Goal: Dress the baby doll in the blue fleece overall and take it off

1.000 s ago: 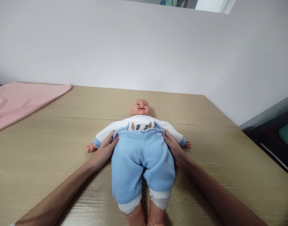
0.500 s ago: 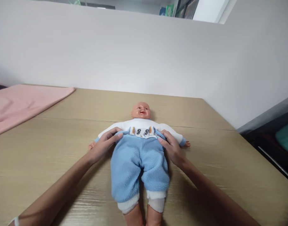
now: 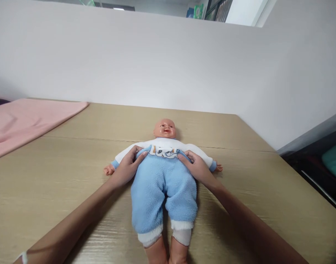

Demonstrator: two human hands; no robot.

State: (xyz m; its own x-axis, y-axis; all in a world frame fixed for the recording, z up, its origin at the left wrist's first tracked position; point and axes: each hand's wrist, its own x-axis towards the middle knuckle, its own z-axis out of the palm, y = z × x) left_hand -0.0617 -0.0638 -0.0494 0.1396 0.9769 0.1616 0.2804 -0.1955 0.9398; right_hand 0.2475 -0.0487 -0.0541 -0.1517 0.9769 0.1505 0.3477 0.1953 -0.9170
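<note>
A baby doll (image 3: 164,129) lies on its back on the wooden table, its head toward the wall and its arms spread. It wears a white top (image 3: 168,143) with blue cuffs and fleecy blue pants (image 3: 151,187) with white leg cuffs. My left hand (image 3: 128,165) pinches the pants' waistband at the left side, thumb on top. At the right side of the waistband, my right hand (image 3: 197,167) grips the cloth between thumb and fingers. Between the hands, a printed patch with cartoon eyes (image 3: 165,151) shows, partly folded over.
The table (image 3: 74,176) reaches back to a pale wall (image 3: 157,62). A pink cloth (image 3: 27,121) lies flat at its left. Beyond the right edge stands something dark with a teal cloth (image 3: 334,159) in it.
Both hands have moved slightly upward with the waistband, toward the doll's chest. The printed patch is now more folded, and the pants sit higher and smoother.
</note>
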